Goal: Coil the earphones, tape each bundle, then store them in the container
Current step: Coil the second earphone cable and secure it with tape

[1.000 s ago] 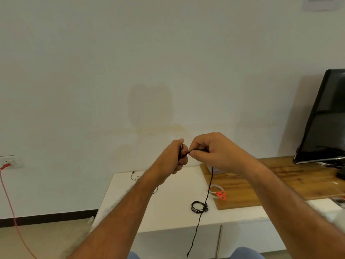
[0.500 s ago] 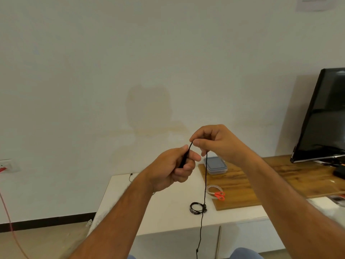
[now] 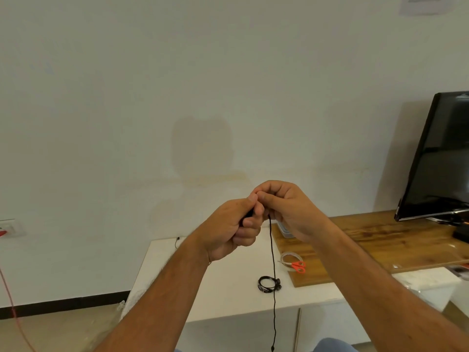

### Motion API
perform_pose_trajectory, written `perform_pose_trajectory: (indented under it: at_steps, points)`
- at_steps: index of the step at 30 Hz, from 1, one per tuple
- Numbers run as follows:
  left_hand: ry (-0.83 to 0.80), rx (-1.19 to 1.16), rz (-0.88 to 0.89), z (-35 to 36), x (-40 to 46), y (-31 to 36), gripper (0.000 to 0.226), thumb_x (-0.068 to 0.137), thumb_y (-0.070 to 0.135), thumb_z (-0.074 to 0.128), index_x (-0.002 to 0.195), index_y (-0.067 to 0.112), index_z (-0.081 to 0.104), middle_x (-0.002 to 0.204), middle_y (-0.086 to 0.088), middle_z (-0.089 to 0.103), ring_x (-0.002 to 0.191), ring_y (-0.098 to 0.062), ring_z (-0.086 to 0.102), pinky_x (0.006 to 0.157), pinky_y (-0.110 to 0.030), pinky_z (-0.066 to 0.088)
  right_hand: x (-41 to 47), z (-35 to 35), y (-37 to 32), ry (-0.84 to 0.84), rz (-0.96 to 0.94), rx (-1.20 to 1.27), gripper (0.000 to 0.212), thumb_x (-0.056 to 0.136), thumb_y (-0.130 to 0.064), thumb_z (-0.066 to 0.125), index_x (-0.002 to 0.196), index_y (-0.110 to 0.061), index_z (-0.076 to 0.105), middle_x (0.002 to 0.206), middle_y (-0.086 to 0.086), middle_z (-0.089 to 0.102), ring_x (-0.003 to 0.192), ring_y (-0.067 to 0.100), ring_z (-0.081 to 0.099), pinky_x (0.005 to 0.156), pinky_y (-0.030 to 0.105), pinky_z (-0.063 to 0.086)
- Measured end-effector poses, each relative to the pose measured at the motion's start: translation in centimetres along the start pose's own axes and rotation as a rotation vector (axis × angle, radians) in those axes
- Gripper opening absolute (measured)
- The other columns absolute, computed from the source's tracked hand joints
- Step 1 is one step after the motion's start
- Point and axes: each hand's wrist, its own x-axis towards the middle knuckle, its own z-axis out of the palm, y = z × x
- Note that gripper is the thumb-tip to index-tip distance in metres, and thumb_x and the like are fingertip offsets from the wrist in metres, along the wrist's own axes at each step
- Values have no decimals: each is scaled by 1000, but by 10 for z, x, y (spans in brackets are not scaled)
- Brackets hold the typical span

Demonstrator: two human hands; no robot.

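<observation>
Both hands are raised above the white table [image 3: 223,295], fingertips touching. My left hand [image 3: 232,228] grips a small coil of black earphone cable, mostly hidden in the fist. My right hand [image 3: 284,209] pinches the same black earphone cord [image 3: 273,275], whose loose end hangs straight down past the table's front edge. A finished black coiled bundle [image 3: 269,284] lies on the table below. The clear plastic container [image 3: 284,229] sits on the wooden board [image 3: 375,240], partly hidden behind my right hand. A roll of clear tape [image 3: 289,259] lies beside orange-handled scissors [image 3: 297,266].
Another black earphone [image 3: 177,241] lies near the table's back left edge. A black monitor [image 3: 441,158] stands at the right on the wooden board. A wall socket [image 3: 10,228] with a red cable [image 3: 15,316] is at the far left.
My right hand came back down to meet the left hand, laying another turn of cord onto the coil. The hanging end has risen a little.
</observation>
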Motion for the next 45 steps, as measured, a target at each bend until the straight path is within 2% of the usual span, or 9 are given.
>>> perform_pose_trajectory:
  at_steps: [5,12,19,23,28,31,36,39,45]
  points:
    - [83,3,65,-3,2,1,36,105,31,34,80,13,54,56,6,32,42,-4,22,39,-15,19,4,6,3,99,7,92,28,98,-5,49,84,-12,73,70,8,62,61,18,53,61,29,55]
    - [105,-104,86,1,4,8,35,103,25,30,73,18,46,59,5,21,48,-9,15,43,-21,15,-2,12,16,109,55,141,22,99,-10,48,93,-8,69,66,1,58,57,13,49,54,29,47]
    - [137,-30,196,7,4,12,34,106,29,31,91,11,55,62,2,47,54,-13,48,54,-26,48,-13,26,31,94,83,10,31,100,-14,49,77,-21,68,68,-1,61,58,18,55,60,36,49]
    - [191,-44,236,4,7,12,33,106,27,33,103,9,61,71,0,62,69,-18,65,65,-30,57,-22,27,35,62,149,-165,22,102,-14,46,93,-7,65,78,5,68,65,21,62,67,37,53]
    - [304,10,305,-3,13,6,32,106,22,32,105,8,60,76,-3,70,81,-25,72,78,-37,60,-36,31,24,-104,231,-469,20,102,-19,48,111,-18,65,71,-1,61,64,15,60,70,32,56]
    - [386,185,329,-3,15,-1,30,106,20,34,105,6,61,77,-7,71,79,-24,72,77,-34,60,-39,30,7,-174,203,-655,18,98,-26,53,107,-20,67,65,-6,55,59,11,55,63,30,54]
    - [431,515,294,1,15,-13,31,104,18,38,88,8,63,57,-2,54,51,-12,48,50,-22,43,-33,20,-20,-34,12,-790,16,92,-23,60,79,-21,70,56,-14,54,52,10,43,54,27,38]
    - [356,493,242,3,12,-16,37,105,20,35,76,14,57,57,2,47,49,-11,39,48,-23,34,-26,6,-32,42,-23,-870,16,88,-19,61,77,-24,71,54,-14,53,51,6,44,53,24,38]
    - [244,394,129,3,8,-14,37,106,28,33,81,13,55,59,3,43,51,-11,30,49,-23,25,-15,-11,-45,62,-57,-803,7,86,-16,69,82,-20,73,62,-10,62,59,8,55,60,23,47]
